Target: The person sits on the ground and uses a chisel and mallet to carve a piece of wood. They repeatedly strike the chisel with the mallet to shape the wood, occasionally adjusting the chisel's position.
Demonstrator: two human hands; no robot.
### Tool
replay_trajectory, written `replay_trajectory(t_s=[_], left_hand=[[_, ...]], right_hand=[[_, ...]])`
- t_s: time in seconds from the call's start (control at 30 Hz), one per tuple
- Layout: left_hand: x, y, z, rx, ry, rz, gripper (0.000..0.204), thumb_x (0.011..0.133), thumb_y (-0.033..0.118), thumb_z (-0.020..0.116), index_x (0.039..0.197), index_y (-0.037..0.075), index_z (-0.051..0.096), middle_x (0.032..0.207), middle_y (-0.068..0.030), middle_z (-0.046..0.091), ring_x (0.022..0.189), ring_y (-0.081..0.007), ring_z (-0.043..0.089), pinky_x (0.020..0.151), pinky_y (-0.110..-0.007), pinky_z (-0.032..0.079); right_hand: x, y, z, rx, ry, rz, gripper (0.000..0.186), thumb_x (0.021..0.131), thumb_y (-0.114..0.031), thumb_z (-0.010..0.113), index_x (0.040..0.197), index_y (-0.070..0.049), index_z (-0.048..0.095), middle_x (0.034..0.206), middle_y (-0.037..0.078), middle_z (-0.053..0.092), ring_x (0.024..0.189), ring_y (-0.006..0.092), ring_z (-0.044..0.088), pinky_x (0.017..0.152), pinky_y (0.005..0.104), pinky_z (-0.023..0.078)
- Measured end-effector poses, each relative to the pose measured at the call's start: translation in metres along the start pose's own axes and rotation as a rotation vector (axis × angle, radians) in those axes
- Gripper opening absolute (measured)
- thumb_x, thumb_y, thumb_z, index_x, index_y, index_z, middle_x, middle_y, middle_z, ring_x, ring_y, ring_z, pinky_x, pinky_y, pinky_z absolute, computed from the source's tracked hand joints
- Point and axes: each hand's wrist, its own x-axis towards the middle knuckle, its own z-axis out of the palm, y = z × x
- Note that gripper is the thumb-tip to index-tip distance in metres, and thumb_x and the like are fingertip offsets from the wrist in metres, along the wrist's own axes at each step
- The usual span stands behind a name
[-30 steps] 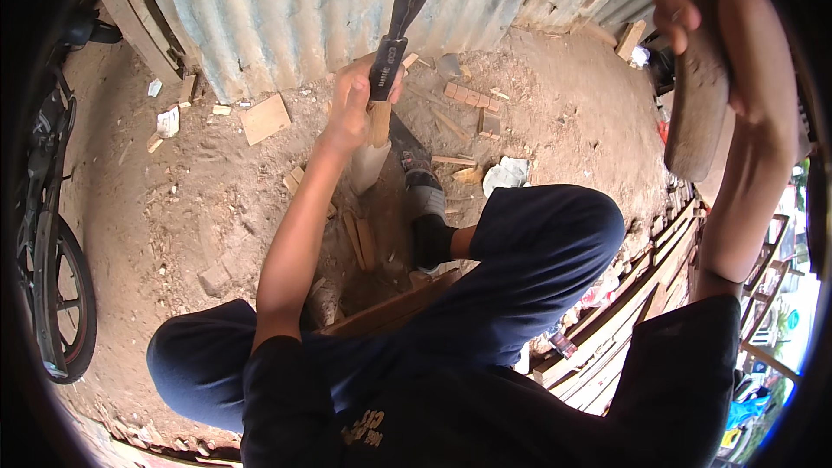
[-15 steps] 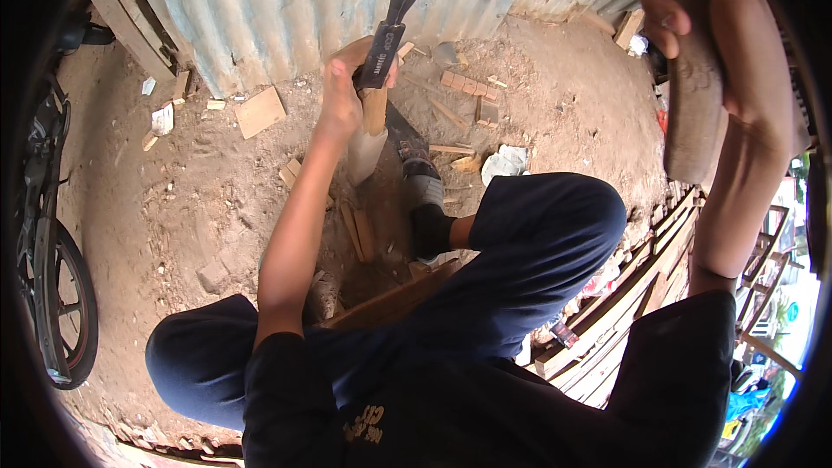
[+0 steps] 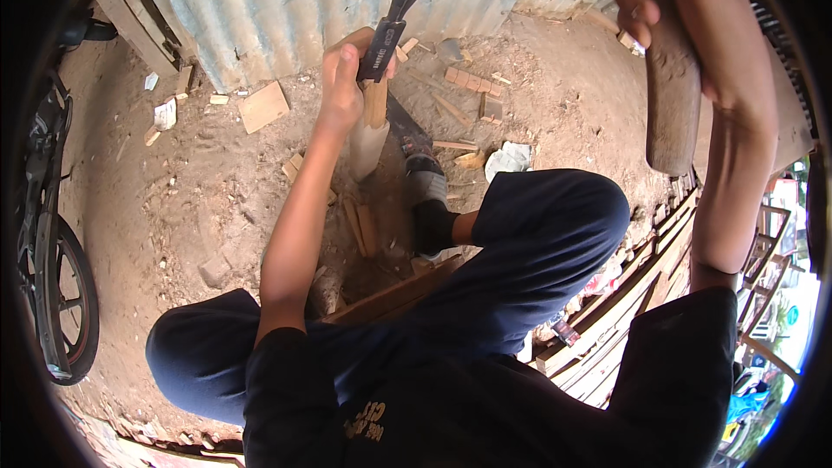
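Note:
My left hand (image 3: 345, 78) is closed round a long piece in front of the metal wall. Its upper part is a flat black strip (image 3: 381, 50) with pale print, widening toward the top edge of the view. Below the hand a wooden stick (image 3: 374, 106) shows, with a pale, broader end (image 3: 368, 152) beneath it. Raised at the upper right, my right hand (image 3: 637, 13) has its fingers round a thick, rounded brown wooden piece (image 3: 674, 113). That piece hangs close to the view, its top end cut off by the edge.
Corrugated metal sheeting (image 3: 251, 9) stands ahead. Wood scraps, including a flat square board (image 3: 263, 107), lie on the dirt floor. A motorcycle (image 3: 52, 277) is at far left. Long planks (image 3: 624, 295) are piled at right, beside my bent knee (image 3: 563, 208).
My right hand and the brown wooden piece have shifted slightly left and up. My left hand has risen very slightly, with the black strip still in its grip.

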Motion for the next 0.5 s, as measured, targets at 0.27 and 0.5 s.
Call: replay_trajectory(t_s=[0.27, 0.5], left_hand=[[0.004, -0.001, -0.005, -0.033, 0.001, 0.002, 0.074, 0.101, 0.06, 0.033, 0.074, -0.001, 0.063, 0.076, -0.007, 0.055, 0.068, -0.0161, 0.053, 0.062, -0.03, 0.039], [0.011, 0.019, -0.008, -0.258, -0.112, -0.157, 0.043, 0.098, 0.042, 0.055, 0.102, 0.001, 0.067, 0.082, -0.0034, 0.061, 0.075, -0.0116, 0.056, 0.07, -0.027, 0.046]], right_hand=[[0.002, 0.026, -0.007, -0.137, -0.347, 0.184, 0.036, 0.105, -0.033, 0.052, 0.079, -0.008, 0.05, 0.066, 0.0, 0.052, 0.052, 0.0093, 0.052, 0.048, 0.0247, 0.045], [0.008, 0.041, -0.003, -0.144, -0.376, 0.071, 0.036, 0.105, -0.032, 0.05, 0.079, -0.009, 0.05, 0.066, 0.0, 0.052, 0.053, 0.0091, 0.053, 0.048, 0.0245, 0.046]])
